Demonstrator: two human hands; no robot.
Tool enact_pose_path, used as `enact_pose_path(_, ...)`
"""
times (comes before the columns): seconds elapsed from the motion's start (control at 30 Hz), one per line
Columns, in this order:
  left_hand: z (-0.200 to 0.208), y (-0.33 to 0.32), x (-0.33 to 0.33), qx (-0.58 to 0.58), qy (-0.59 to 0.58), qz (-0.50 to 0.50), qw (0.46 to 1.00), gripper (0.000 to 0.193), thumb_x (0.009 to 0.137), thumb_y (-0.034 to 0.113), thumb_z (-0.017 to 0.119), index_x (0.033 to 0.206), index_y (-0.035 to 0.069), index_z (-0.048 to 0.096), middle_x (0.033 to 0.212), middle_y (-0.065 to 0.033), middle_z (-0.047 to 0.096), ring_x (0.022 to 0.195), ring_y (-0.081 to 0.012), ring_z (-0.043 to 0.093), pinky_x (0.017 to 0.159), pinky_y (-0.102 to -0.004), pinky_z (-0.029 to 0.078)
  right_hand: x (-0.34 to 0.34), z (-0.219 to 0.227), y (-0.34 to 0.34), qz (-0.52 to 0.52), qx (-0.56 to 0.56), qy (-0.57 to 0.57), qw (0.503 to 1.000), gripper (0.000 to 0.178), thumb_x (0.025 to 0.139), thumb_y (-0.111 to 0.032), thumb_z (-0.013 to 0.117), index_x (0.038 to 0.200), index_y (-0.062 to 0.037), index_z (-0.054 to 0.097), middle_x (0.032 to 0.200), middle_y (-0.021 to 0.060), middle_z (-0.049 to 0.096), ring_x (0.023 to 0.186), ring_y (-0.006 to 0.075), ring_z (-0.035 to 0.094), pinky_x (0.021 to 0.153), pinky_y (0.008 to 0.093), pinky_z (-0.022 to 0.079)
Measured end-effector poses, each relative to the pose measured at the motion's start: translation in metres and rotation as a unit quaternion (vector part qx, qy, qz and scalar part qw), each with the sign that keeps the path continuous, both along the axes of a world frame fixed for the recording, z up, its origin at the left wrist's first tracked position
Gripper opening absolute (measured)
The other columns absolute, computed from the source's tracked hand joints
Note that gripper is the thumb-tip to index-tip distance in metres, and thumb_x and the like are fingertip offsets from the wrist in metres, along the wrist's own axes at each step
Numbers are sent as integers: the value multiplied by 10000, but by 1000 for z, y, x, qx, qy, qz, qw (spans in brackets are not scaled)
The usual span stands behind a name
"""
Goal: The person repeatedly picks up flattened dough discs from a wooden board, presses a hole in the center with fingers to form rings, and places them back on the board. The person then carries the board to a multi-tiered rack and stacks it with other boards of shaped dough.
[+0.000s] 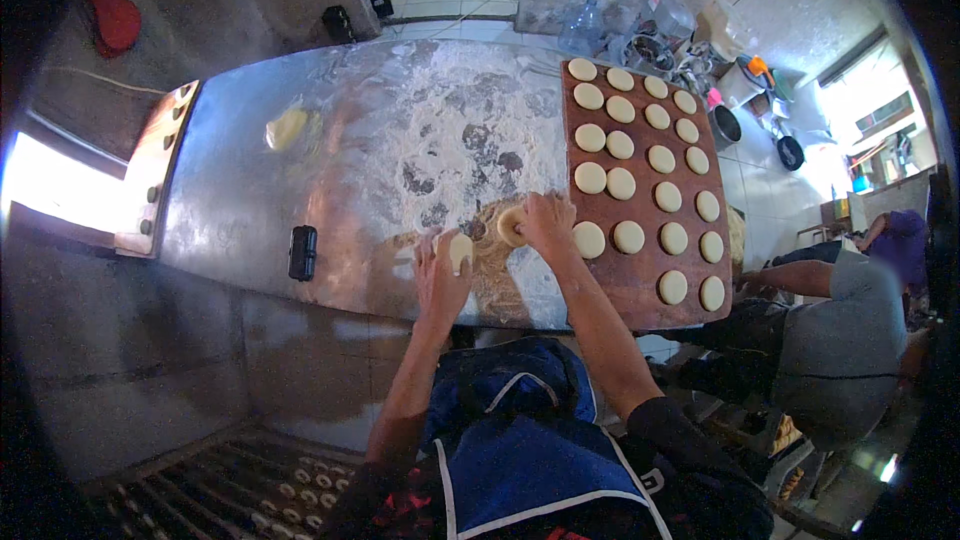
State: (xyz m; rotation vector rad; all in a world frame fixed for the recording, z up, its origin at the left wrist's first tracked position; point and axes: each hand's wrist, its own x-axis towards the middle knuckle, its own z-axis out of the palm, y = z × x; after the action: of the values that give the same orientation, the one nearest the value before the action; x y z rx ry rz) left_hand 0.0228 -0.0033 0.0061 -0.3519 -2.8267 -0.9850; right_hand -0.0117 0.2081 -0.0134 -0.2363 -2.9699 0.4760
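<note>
My left hand is closed round a pale, flat dough round above the floured metal table. To its right, my right hand grips another dough round at its edge, and the fingertips hide part of it. Beside my right hand lies a reddish-brown board with several round dough pieces set out in rough rows. White flour with dark bare patches is spread over the table in front of both hands.
A black case and a yellowish lump lie on the table's left part. Past the board stand a clear bottle and a pot. A seated person is close at the right. Ring-shaped pieces lie on a lower-left rack.
</note>
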Motion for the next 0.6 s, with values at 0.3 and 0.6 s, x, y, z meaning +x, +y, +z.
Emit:
enact_pose_path(0.3,-5,12,-16,377,-217,-108,894,338,915,176,663,1168,-36,591,1075,-159,667,963,-241,655,844,-348,518,49,28,-26,-42,-503,-30,863,426,771,49,721,1102,-15,461,877,102,658,822,142,657,698,279,551)
enact_pose_path(0.6,16,5,-16,387,-273,-154,867,339,939,153,628,1224,-13,548,1029,-130,656,937,-189,645,817,-316,525,75,57,-69,-91,-508,98,851,474,803,-63,743,1185,-12,468,930,163,679,858,194,677,744,319,555)
